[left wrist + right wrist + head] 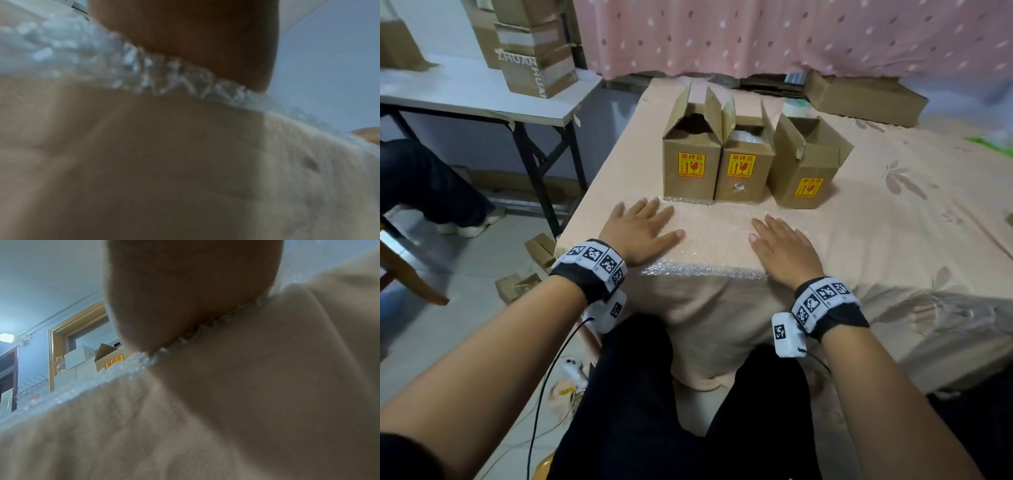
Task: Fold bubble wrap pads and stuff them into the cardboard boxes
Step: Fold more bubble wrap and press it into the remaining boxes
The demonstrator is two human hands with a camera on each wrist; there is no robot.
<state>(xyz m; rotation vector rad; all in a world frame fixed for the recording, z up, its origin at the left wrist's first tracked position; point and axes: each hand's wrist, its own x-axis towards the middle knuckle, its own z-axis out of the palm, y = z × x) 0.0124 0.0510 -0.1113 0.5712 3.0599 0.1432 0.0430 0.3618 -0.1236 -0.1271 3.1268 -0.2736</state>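
Left hand point(642, 229) and right hand point(782, 241) lying flat, fingers spread, pressing bubble wrap pad point(714, 236) onto bed edge before cardboard boxes point(748, 161), likely smoothing for folding.

Brown boxes point(744, 171), yellow-red labels point(691, 164)

Count, head view:
- 3 small open-topped brown cardboard boxes with yellow-red fragile stickers: left point(691, 161), middle point(743, 168), right point(808, 168). Side by side in one row.
- 1 flat clear bubble wrap sheet point(717, 240) on the peach cloth.
- 2 bare hands flat on that sheet: left hand point(642, 229), right hand point(782, 245).
- 2 black wristbands with white marker tags, one per wrist: point(590, 270), point(827, 305).
- 1 tall taped brown carton point(534, 48) on the white folding table point(476, 89).
- 1 flat brown carton point(864, 97) at far edge.
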